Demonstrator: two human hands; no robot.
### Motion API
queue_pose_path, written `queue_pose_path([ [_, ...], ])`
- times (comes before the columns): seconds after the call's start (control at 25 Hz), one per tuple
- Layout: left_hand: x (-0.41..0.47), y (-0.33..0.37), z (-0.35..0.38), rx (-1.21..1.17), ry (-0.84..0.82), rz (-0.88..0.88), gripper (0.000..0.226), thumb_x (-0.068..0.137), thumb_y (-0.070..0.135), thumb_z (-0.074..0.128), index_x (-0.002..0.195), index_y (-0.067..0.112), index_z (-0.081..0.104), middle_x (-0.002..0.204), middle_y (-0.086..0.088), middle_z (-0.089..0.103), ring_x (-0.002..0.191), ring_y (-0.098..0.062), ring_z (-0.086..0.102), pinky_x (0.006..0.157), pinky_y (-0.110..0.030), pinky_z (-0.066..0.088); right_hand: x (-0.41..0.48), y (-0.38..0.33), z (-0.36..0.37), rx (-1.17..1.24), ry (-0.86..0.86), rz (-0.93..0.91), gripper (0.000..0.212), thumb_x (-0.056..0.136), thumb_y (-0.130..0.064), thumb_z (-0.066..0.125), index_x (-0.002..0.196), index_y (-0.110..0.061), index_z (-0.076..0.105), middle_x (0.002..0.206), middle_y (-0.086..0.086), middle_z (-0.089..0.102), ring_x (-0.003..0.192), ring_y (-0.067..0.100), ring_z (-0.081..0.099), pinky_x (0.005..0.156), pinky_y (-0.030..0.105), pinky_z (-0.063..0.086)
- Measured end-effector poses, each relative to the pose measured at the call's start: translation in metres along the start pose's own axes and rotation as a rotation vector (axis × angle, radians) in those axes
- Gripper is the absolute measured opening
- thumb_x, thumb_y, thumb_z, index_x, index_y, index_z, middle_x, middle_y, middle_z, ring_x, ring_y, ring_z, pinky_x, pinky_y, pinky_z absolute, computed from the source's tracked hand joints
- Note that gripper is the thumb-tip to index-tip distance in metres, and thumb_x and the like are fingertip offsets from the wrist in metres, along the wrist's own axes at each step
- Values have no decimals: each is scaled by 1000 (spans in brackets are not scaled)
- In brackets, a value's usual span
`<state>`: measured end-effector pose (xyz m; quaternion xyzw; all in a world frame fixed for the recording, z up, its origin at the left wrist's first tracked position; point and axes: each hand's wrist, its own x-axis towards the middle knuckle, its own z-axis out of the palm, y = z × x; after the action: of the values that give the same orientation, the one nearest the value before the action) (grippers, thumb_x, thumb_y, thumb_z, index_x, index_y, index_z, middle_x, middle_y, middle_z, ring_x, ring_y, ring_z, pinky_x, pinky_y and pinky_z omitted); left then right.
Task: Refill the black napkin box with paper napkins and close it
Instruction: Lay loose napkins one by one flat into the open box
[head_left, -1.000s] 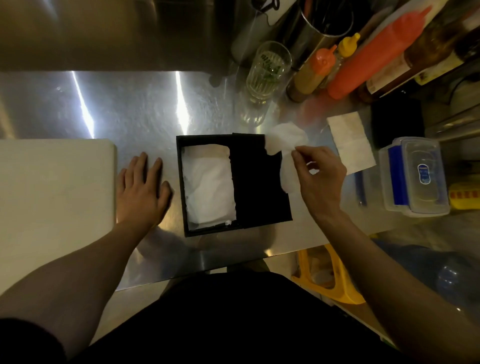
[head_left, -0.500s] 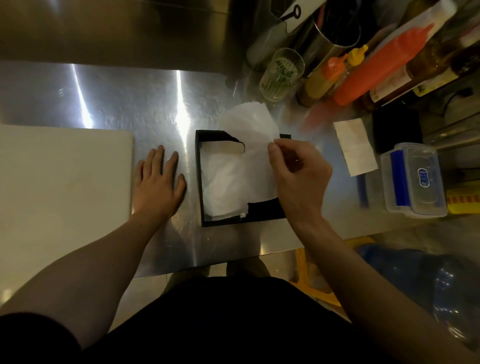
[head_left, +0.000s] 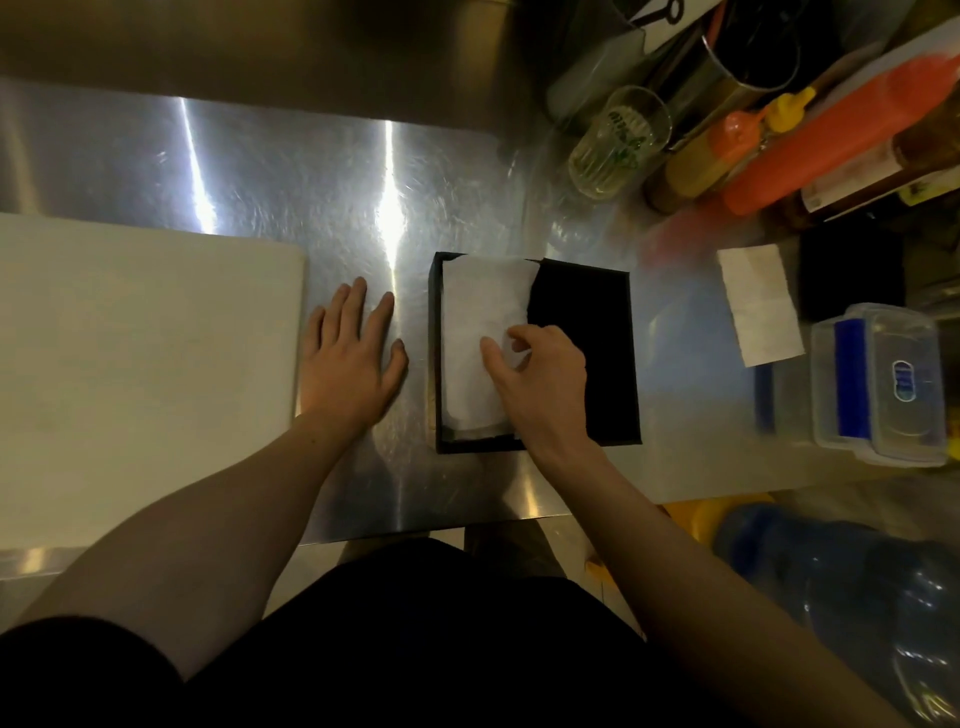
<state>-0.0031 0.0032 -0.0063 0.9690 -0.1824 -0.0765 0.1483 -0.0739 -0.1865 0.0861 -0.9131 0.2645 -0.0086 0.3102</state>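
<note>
The black napkin box lies open on the steel counter in front of me. White paper napkins fill its left half; the right half is dark and bare. My right hand is over the box, thumb and curled fingers pinching the right edge of the top napkin as it lies on the stack. My left hand rests flat on the counter just left of the box, fingers spread. No lid for the box is visible.
A white cutting board covers the counter's left side. A loose napkin and a clear plastic container lie to the right. A glass, sauce bottles and metal canisters stand at the back right.
My right hand brought a napkin from the right of the box over it and laid it down onto the stack in the left half. The left hand has stayed flat on the counter.
</note>
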Motion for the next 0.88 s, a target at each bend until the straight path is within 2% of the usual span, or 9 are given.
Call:
queue_pose_path([
  [0.12, 0, 0, 0, -3, 15, 2, 58, 98, 43, 36, 151, 19, 32, 162, -14, 23, 150, -31, 18, 120, -48, 14, 3, -3, 0, -76, -33, -57, 34, 93, -38, 59, 116, -13, 64, 105, 3, 59, 87, 12, 58, 77, 28, 54],
  [0.28, 0, 1, -1, 1, 3, 3, 58, 99, 43, 37, 152, 20, 30, 162, -14, 20, 151, -31, 16, 121, -48, 13, 11, -12, 1, -222, 19, -264, 37, 94, -29, 57, 127, -13, 56, 118, 8, 58, 103, 19, 56, 78, 30, 53],
  [0.36, 0, 1, -2, -9, -5, 1, 59, 99, 43, 37, 153, 20, 29, 163, -14, 19, 151, -30, 14, 121, -48, 12, 17, -12, 6, -260, 23, -356, 38, 94, -27, 56, 129, -11, 54, 126, 11, 55, 112, 23, 54, 85, 34, 53],
  [0.44, 1, 1, -3, -20, -7, -2, 59, 99, 43, 38, 153, 20, 29, 163, -14, 19, 151, -30, 14, 121, -48, 11, 19, -9, 13, -316, -42, -400, 43, 96, -28, 52, 135, -10, 48, 140, 16, 48, 128, 28, 47, 101, 39, 46],
  [0.56, 1, 1, -2, -11, -4, -1, 59, 99, 43, 38, 153, 20, 29, 163, -14, 20, 151, -30, 14, 121, -47, 11, 17, -4, 24, -469, -193, -405, 55, 101, -37, 40, 148, -11, 30, 156, 19, 26, 145, 31, 24, 116, 43, 25],
  [0.72, 1, 0, 0, -2, 5, 4, 59, 98, 43, 38, 152, 20, 31, 162, -15, 21, 150, -30, 16, 120, -47, 12, 18, 4, 37, -579, -338, -340, 65, 101, -49, 27, 153, -17, 6, 161, 19, 3, 149, 32, 5, 118, 45, 10],
  [0.88, 2, 0, -1, 7, 9, 3, 59, 99, 43, 38, 152, 19, 30, 162, -15, 21, 150, -30, 16, 120, -47, 12, 16, 12, 49, -635, -404, -300, 70, 99, -55, 20, 153, -21, -8, 160, 20, -11, 148, 37, -7, 118, 48, 4],
])
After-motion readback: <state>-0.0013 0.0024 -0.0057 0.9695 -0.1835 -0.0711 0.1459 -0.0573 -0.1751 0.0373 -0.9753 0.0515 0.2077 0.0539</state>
